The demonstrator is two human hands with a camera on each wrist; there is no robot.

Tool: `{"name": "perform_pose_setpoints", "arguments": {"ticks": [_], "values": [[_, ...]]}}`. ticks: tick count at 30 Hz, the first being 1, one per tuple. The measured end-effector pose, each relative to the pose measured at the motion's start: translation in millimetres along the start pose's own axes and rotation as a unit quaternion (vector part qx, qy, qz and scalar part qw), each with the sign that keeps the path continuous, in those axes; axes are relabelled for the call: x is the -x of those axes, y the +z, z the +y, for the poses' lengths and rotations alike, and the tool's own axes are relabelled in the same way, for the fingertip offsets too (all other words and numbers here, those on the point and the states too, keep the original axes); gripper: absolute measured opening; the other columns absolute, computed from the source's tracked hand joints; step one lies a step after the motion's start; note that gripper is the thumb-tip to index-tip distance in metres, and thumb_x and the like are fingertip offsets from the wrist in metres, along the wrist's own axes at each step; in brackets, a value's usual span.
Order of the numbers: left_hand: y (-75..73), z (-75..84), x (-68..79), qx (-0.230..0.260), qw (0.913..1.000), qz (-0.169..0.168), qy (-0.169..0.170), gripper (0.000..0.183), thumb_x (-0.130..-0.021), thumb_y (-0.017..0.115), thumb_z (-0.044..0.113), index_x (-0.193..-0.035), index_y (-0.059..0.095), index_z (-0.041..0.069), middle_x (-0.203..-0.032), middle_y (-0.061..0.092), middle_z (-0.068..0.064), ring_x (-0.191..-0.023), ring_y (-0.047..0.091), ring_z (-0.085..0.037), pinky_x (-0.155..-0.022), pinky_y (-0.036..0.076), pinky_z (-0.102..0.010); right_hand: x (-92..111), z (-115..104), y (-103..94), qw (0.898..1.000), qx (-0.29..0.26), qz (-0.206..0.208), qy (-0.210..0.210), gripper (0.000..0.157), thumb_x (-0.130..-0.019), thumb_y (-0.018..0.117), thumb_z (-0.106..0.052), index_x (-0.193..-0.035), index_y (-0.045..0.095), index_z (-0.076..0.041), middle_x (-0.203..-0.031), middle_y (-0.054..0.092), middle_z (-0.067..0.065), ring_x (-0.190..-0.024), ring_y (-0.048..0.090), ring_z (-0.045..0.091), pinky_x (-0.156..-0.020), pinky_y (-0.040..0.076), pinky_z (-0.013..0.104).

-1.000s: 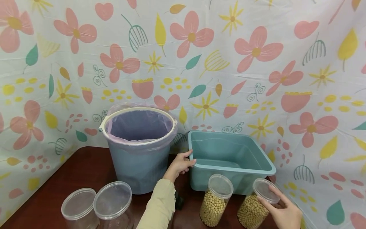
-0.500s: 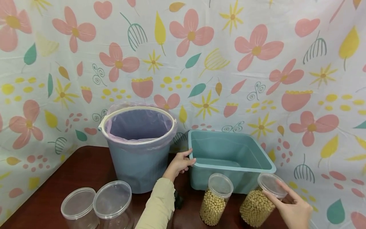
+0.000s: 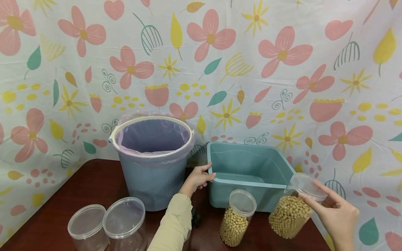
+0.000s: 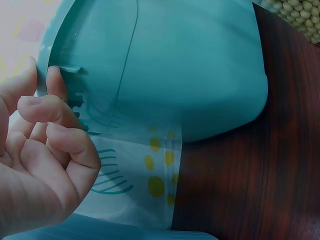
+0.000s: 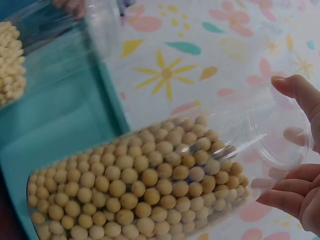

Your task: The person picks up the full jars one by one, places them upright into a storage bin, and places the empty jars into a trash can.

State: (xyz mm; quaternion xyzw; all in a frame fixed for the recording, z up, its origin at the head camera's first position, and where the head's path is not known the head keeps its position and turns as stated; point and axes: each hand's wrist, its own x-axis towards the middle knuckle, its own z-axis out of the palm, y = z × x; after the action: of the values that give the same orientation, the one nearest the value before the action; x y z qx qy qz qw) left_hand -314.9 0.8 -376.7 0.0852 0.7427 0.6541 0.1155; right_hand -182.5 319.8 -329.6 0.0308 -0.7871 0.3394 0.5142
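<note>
My right hand (image 3: 337,212) grasps the bean jar (image 3: 293,211) near its lid, fingers curled round it; jar lifted and tilted, at 4 o'clock of the tub (image 3: 251,174), just beside its front right corner. My left hand (image 3: 198,179) grips the tub's rim at its 9 o'clock, thumb on top, fingers curled under. Second bean jar (image 3: 236,218) upright at the tub's 6 o'clock. Bin (image 3: 154,162) at its 9 o'clock. Two empty jars (image 3: 108,223) at the bin's 7 o'clock, all on the table (image 3: 78,188).
</note>
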Motion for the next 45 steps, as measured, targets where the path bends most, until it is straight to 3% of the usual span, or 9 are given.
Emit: {"name": "perform_pose_setpoints", "arguments": {"ticks": [4,12,17,25,27,34,39,45], "values": [[-1.3,2.0,-1.8,-0.001,1.0000,0.004,0.004,0.057,-0.085,0.063,0.019,-0.137,0.039,0.021,-0.062,0.054,-0.001,-0.041,0.030,-0.011,-0.041,0.023,-0.024,-14,-6,-0.9,0.999,-0.027,0.022,-0.010,0.048,-0.049,0.082,0.008,-0.095,0.069,0.003,-0.038,0.044,-0.011,-0.030,0.031,-0.001,-0.033,0.020,0.015],[0.4,0.4,0.3,-0.004,1.0000,0.005,0.001,0.057,-0.085,0.063,0.019,-0.136,0.039,0.022,-0.062,0.054,-0.002,-0.041,0.031,-0.011,-0.041,0.024,-0.023,-37,-16,0.7,0.998,-0.054,0.034,0.014,0.045,-0.055,0.081,0.006,-0.098,0.069,0.000,-0.037,0.045,-0.011,-0.029,0.034,-0.001,-0.031,0.014,0.019],[1.4,-3.0,2.3,-0.003,1.0000,0.009,0.000,0.056,-0.085,0.062,0.018,-0.136,0.039,0.022,-0.062,0.054,-0.002,-0.041,0.032,-0.011,-0.041,0.023,-0.023,-49,-22,6.7,0.997,-0.060,0.051,0.024,0.044,-0.056,0.081,0.004,-0.098,0.069,-0.001,-0.039,0.046,-0.012,-0.030,0.036,-0.002,-0.032,0.019,0.017],[2.0,-4.7,1.4,-0.003,0.9999,0.012,0.008,0.055,-0.085,0.062,0.016,-0.136,0.040,0.019,-0.062,0.053,-0.002,-0.041,0.033,-0.011,-0.041,0.024,-0.023,-66,-30,19.0,0.988,-0.117,0.091,0.042,0.040,-0.060,0.079,0.006,-0.098,0.069,0.002,-0.040,0.046,-0.009,-0.034,0.042,-0.003,-0.038,0.029,0.011],[2.1,-4.3,1.2,-0.005,0.9999,0.011,0.010,0.055,-0.086,0.061,0.015,-0.136,0.039,0.018,-0.062,0.053,-0.001,-0.041,0.033,-0.011,-0.040,0.024,-0.022,-69,-31,22.7,0.984,-0.134,0.115,0.036,0.041,-0.058,0.078,0.008,-0.097,0.068,0.002,-0.039,0.045,-0.010,-0.035,0.042,-0.004,-0.039,0.031,0.010],[2.5,-2.9,2.2,0.001,0.9999,0.012,0.007,0.057,-0.084,0.064,0.018,-0.136,0.040,0.020,-0.065,0.056,-0.006,-0.041,0.034,-0.010,-0.039,0.025,-0.021,-73,-33,38.6,0.942,-0.263,0.209,0.008,0.040,-0.053,0.078,0.011,-0.091,0.067,0.011,-0.040,0.044,-0.006,-0.034,0.041,-0.002,-0.042,0.034,0.008],[2.6,-2.1,2.0,-0.002,0.9999,0.012,0.006,0.057,-0.084,0.063,0.019,-0.136,0.040,0.020,-0.061,0.055,-0.002,-0.041,0.034,-0.010,-0.039,0.026,-0.021,-72,-29,50.9,0.949,-0.216,0.227,0.044,0.040,-0.054,0.079,0.005,-0.093,0.069,0.005,-0.041,0.043,-0.010,-0.036,0.040,-0.003,-0.043,0.034,0.008],[2.1,-2.9,0.2,-0.009,0.9998,0.014,0.006,0.057,-0.084,0.063,0.020,-0.136,0.040,0.022,-0.062,0.058,0.001,-0.041,0.037,-0.010,-0.038,0.028,-0.021,-63,-20,68.8,0.969,-0.159,0.185,0.042,0.043,-0.058,0.080,0.001,-0.099,0.069,-0.002,-0.045,0.045,-0.015,-0.041,0.043,-0.007,-0.047,0.034,0.008]]}}
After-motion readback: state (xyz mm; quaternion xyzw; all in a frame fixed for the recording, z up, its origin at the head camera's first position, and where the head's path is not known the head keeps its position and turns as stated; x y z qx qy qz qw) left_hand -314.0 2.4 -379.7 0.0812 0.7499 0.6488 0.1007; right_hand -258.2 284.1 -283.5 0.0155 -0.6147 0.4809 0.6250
